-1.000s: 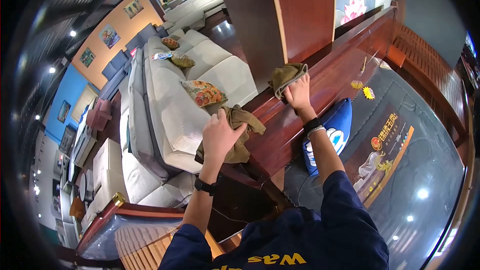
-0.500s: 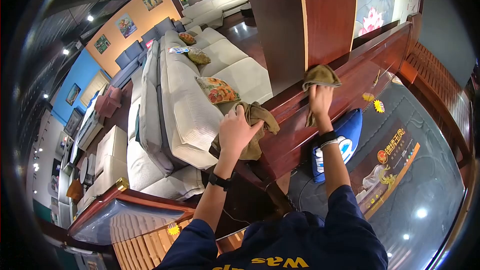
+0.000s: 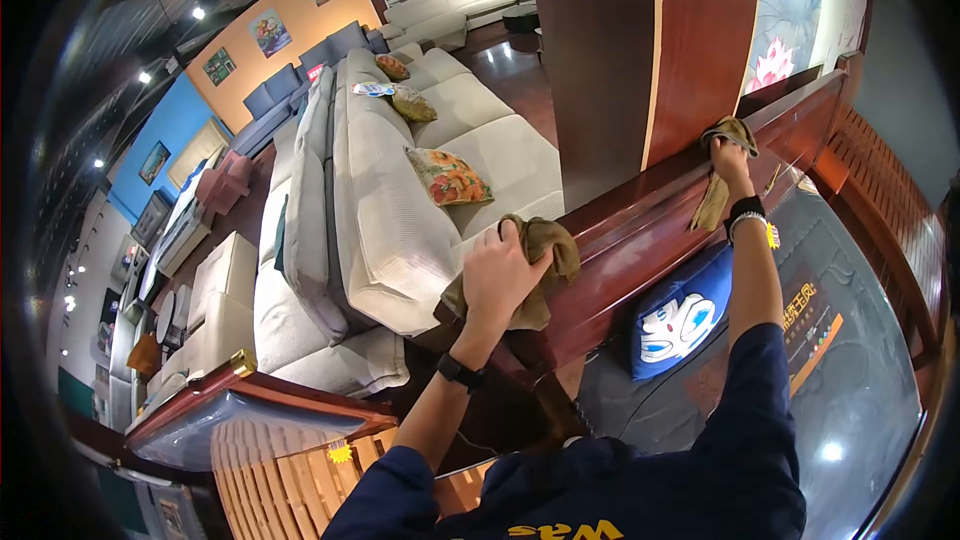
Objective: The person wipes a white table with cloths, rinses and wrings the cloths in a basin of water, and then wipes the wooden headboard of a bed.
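My left hand (image 3: 497, 278) is closed on an olive-brown cloth (image 3: 552, 245), bunched over the near end of a dark red wooden headboard (image 3: 622, 275). Further along the same board, my right hand (image 3: 733, 168) presses a second olive-brown cloth (image 3: 711, 204) to its top rail. Part of that cloth hangs down the board's face, and another fold shows above the fingers. A blue pillow with a white cartoon face (image 3: 680, 325) leans below the headboard, left of my right forearm.
A dark mattress (image 3: 860, 340) with a printed panel lies right of the headboard. Cream sofas (image 3: 385, 230) with a floral cushion (image 3: 448, 177) stand to the left. A tall brown panel (image 3: 590, 70) rises behind the headboard. A slatted bed frame (image 3: 285, 470) is at lower left.
My right hand has slid its cloth along the top rail, away from my left hand and towards the far end. Relative to the board, my left hand has barely shifted. The view has turned slightly.
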{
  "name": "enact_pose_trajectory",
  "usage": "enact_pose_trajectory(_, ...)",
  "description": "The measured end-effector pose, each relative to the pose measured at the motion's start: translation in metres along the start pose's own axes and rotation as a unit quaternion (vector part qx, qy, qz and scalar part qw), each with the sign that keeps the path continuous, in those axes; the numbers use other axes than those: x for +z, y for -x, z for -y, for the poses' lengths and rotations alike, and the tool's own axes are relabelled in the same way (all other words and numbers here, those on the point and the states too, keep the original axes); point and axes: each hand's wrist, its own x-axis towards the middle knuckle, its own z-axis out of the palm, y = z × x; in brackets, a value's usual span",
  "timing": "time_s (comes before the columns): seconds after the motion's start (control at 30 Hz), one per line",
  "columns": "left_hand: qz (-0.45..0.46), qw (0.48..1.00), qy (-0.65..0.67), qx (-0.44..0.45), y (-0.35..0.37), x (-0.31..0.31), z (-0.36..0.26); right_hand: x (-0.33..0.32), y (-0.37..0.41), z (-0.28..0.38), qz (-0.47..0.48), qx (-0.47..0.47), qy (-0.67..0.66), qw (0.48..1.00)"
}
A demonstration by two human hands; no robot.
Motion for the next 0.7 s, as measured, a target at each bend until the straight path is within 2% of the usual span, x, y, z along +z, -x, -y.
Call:
enact_pose_trajectory(0.03, 0.001, 1.0, 0.004, -0.003, 0.0, 0.001, 0.0, 0.021, -0.015, -0.017, 0.012, -0.045, 0.059, 0.997)
enact_pose_trajectory(0.1, 0.005, 1.0, -0.002, -0.006, 0.0, 0.001, -0.001, 0.034, -0.014, -0.02, -0.003, -0.051, 0.068, 0.996)
enact_pose_trajectory(0.13, 0.01, 1.0, -0.008, -0.01, 0.0, 0.001, -0.001, 0.02, -0.007, -0.008, -0.019, -0.057, 0.077, 0.995)
enact_pose_trajectory(0.17, 0.007, 1.0, -0.007, -0.011, 0.0, 0.001, -0.001, 0.013, 0.009, 0.006, -0.09, -0.04, 0.036, 0.994)
enact_pose_trajectory(0.27, -0.002, 1.0, -0.008, 0.003, 0.001, 0.003, 0.001, -0.017, 0.048, 0.047, -0.073, -0.079, 0.029, 0.994)
enact_pose_trajectory(0.3, 0.001, 1.0, -0.012, -0.004, 0.001, 0.002, 0.001, -0.023, 0.065, 0.06, -0.117, -0.093, 0.023, 0.988)
enact_pose_trajectory(0.33, 0.006, 1.0, -0.015, -0.011, 0.001, 0.002, 0.0, -0.021, 0.076, 0.064, -0.117, -0.09, 0.026, 0.989)
enact_pose_trajectory(0.47, -0.018, 1.0, -0.018, 0.01, 0.002, 0.003, 0.004, -0.013, 0.12, 0.094, -0.168, -0.24, -0.014, 0.956)
enact_pose_trajectory(0.5, -0.013, 1.0, -0.016, 0.013, 0.003, 0.004, 0.005, -0.021, 0.136, 0.111, -0.156, -0.207, -0.056, 0.964)
enact_pose_trajectory(0.53, -0.007, 1.0, -0.012, 0.017, 0.002, 0.003, 0.006, -0.036, 0.158, 0.131, -0.189, -0.196, -0.122, 0.954)
enact_pose_trajectory(0.57, 0.024, 1.0, -0.011, 0.005, 0.002, 0.001, 0.006, -0.04, 0.173, 0.142, -0.179, -0.216, -0.136, 0.95)
enact_pose_trajectory(0.7, 0.05, 0.998, 0.012, 0.023, 0.005, 0.004, 0.015, -0.047, 0.216, 0.177, -0.133, -0.259, -0.162, 0.943)
